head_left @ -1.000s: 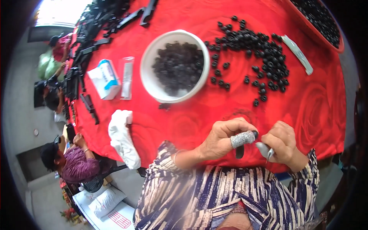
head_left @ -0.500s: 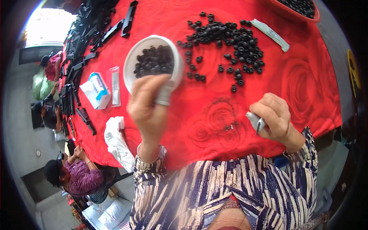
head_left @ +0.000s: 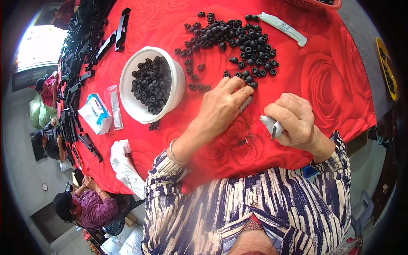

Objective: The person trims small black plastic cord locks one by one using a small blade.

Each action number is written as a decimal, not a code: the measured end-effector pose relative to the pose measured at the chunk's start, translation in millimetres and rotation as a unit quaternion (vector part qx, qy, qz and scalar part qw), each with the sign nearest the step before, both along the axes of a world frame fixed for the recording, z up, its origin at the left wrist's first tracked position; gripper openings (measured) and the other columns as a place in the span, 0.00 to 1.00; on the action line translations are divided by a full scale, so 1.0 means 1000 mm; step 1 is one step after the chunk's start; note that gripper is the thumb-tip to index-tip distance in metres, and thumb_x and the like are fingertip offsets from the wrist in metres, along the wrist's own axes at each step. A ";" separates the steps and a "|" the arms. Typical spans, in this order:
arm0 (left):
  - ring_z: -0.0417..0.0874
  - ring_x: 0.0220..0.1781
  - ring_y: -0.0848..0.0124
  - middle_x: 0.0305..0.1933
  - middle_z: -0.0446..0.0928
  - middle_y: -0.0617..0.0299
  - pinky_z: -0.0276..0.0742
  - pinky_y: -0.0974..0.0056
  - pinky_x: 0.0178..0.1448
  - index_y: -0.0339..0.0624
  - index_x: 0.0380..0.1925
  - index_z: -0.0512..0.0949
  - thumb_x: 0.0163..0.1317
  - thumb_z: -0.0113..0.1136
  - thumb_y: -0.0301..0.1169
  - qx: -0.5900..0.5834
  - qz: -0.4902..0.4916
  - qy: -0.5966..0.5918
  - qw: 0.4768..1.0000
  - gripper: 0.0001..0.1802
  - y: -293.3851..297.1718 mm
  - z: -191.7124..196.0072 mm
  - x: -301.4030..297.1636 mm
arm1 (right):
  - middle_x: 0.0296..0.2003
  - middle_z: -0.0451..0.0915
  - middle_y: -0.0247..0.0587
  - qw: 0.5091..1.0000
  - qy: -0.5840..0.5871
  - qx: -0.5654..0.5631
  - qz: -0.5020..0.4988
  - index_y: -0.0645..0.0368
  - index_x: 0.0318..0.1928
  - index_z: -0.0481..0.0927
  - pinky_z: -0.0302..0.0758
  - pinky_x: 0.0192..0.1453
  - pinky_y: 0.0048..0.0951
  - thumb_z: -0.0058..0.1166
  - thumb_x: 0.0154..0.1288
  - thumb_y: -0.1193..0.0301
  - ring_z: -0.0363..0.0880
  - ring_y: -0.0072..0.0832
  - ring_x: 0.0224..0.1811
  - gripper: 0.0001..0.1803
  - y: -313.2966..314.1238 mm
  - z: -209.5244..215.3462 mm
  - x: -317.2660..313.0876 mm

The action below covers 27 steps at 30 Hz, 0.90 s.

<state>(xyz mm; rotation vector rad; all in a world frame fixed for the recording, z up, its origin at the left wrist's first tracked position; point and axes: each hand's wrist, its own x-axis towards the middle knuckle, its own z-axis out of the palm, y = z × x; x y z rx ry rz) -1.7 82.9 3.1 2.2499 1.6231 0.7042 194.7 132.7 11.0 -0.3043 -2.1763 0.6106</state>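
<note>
My left hand [head_left: 225, 102] reaches to the near edge of a loose pile of small round black plastic parts [head_left: 250, 46]. Its fingers are bent together around one of them, mostly hidden by the fingertips, and grey wrapping shows on the thumb. To the right, above the red cloth, my right hand [head_left: 295, 121] is closed round a small knife [head_left: 274, 129] with a pale wrapped handle; its short blade points down toward me. A white tub [head_left: 176, 91] left of my left hand holds many more black parts.
Left of the tub lie a blue-and-white box [head_left: 98, 114], a clear packet [head_left: 114, 107] and a white cloth [head_left: 123, 163]. A pale strip [head_left: 284, 29] lies beyond the pile. Long black pieces [head_left: 87, 76] heap along the left, where other people sit. A red basket [head_left: 335, 4] stands far right.
My left hand has moved from over the white tub rightward to the pile's near edge. My right hand keeps the knife in nearly the same place. The whole view has shifted slightly.
</note>
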 end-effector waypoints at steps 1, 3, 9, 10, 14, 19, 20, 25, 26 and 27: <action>0.79 0.41 0.58 0.36 0.76 0.55 0.77 0.60 0.41 0.40 0.38 0.79 0.51 0.63 0.24 -0.001 0.001 0.000 1.000 0.12 0.000 -0.001 0.000 | 0.23 0.69 0.39 1.000 -0.006 -0.004 0.005 0.63 0.37 0.75 0.67 0.22 0.32 0.63 0.46 0.75 0.72 0.32 0.21 0.15 0.000 0.000 0.000; 0.81 0.38 0.64 0.36 0.78 0.57 0.78 0.64 0.39 0.39 0.40 0.79 0.56 0.61 0.26 0.062 0.021 -0.009 0.998 0.11 0.004 -0.003 0.003 | 0.23 0.69 0.39 0.999 -0.006 -0.033 0.006 0.63 0.37 0.75 0.68 0.22 0.32 0.63 0.47 0.76 0.72 0.32 0.21 0.15 -0.001 0.000 -0.001; 0.81 0.30 0.77 0.34 0.80 0.60 0.78 0.71 0.32 0.34 0.43 0.78 0.63 0.59 0.27 -0.376 0.107 -0.620 0.680 0.11 -0.042 0.026 -0.004 | 0.26 0.73 0.40 0.978 -0.010 -0.202 0.048 0.64 0.40 0.77 0.68 0.24 0.28 0.64 0.49 0.79 0.72 0.28 0.23 0.16 -0.008 0.001 -0.003; 0.81 0.30 0.75 0.34 0.80 0.58 0.78 0.71 0.31 0.32 0.43 0.78 0.61 0.60 0.26 -0.391 0.119 -0.650 0.641 0.12 -0.047 0.024 -0.004 | 0.27 0.74 0.40 0.974 -0.008 -0.217 0.061 0.64 0.41 0.78 0.67 0.24 0.25 0.64 0.50 0.79 0.72 0.25 0.24 0.16 -0.010 0.000 -0.004; 0.81 0.31 0.76 0.35 0.81 0.59 0.77 0.73 0.33 0.34 0.44 0.79 0.60 0.61 0.26 -0.399 0.095 -0.706 0.578 0.12 -0.065 0.012 -0.001 | 0.32 0.77 0.42 0.958 -0.020 -0.260 0.117 0.64 0.43 0.78 0.71 0.27 0.24 0.65 0.50 0.78 0.75 0.26 0.28 0.18 -0.016 -0.002 -0.007; 0.81 0.31 0.76 0.35 0.81 0.59 0.77 0.74 0.35 0.34 0.44 0.79 0.60 0.62 0.26 -0.398 0.113 -0.724 0.552 0.12 -0.073 -0.003 0.006 | 0.30 0.77 0.42 0.966 -0.045 -0.225 0.115 0.64 0.42 0.79 0.71 0.26 0.25 0.65 0.50 0.78 0.76 0.27 0.26 0.16 -0.018 -0.004 -0.009; 0.81 0.32 0.76 0.35 0.81 0.59 0.77 0.74 0.36 0.34 0.44 0.79 0.60 0.62 0.26 -0.408 0.117 -0.711 0.560 0.13 -0.074 -0.004 0.006 | 0.30 0.77 0.42 0.970 -0.041 -0.213 0.112 0.65 0.41 0.79 0.70 0.25 0.26 0.65 0.50 0.78 0.76 0.28 0.26 0.15 -0.019 -0.004 -0.009; 0.81 0.32 0.76 0.34 0.81 0.60 0.77 0.74 0.35 0.33 0.45 0.79 0.60 0.61 0.25 -0.441 0.094 -0.699 0.555 0.13 -0.075 0.001 0.001 | 0.27 0.75 0.41 0.978 -0.036 -0.159 0.132 0.66 0.42 0.80 0.68 0.22 0.27 0.65 0.48 0.77 0.74 0.28 0.22 0.17 -0.019 -0.006 -0.011; 0.80 0.31 0.77 0.34 0.81 0.60 0.77 0.73 0.35 0.33 0.45 0.79 0.61 0.60 0.25 -0.438 0.090 -0.685 0.575 0.13 -0.076 0.002 0.001 | 0.26 0.75 0.41 0.979 -0.031 -0.141 0.141 0.67 0.42 0.80 0.67 0.21 0.27 0.65 0.47 0.76 0.73 0.27 0.20 0.18 -0.019 -0.006 -0.012; 0.80 0.31 0.77 0.34 0.81 0.60 0.77 0.73 0.35 0.33 0.45 0.79 0.61 0.60 0.25 -0.438 0.091 -0.689 0.571 0.13 -0.076 0.003 0.000 | 0.26 0.75 0.41 0.979 -0.036 -0.143 0.144 0.67 0.42 0.80 0.67 0.21 0.27 0.65 0.47 0.76 0.73 0.27 0.20 0.18 -0.019 -0.006 -0.012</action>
